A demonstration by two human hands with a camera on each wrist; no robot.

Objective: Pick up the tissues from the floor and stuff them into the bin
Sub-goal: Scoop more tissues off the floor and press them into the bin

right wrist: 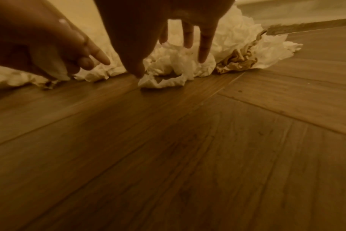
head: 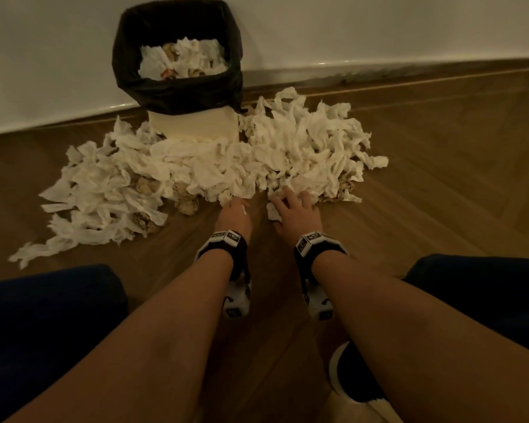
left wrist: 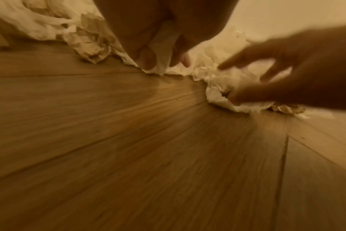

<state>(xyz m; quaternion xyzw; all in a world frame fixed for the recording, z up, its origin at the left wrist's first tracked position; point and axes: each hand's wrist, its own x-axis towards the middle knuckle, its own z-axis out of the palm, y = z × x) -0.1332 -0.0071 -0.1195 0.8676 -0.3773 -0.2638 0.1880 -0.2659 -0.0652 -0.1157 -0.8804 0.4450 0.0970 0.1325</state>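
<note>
Left hand (head: 234, 213) pinching a tissue strip, right hand (head: 297, 209) spread on crumpled white tissues (head: 257, 157), bin (head: 177, 56) half full

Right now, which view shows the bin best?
The head view: the bin, lined with a black bag and part-filled with tissues, stands against the wall behind the floor pile. Neither wrist view shows the bin, only floor, tissues and hands.

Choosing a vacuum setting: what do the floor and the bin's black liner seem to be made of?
Floor: looks like wood or wood-look laminate, low sheen; planks with grain in a herringbone pattern. Bin liner: apparently thin black plastic film, slightly glossy, wrinkled and folded over the rim.
</note>
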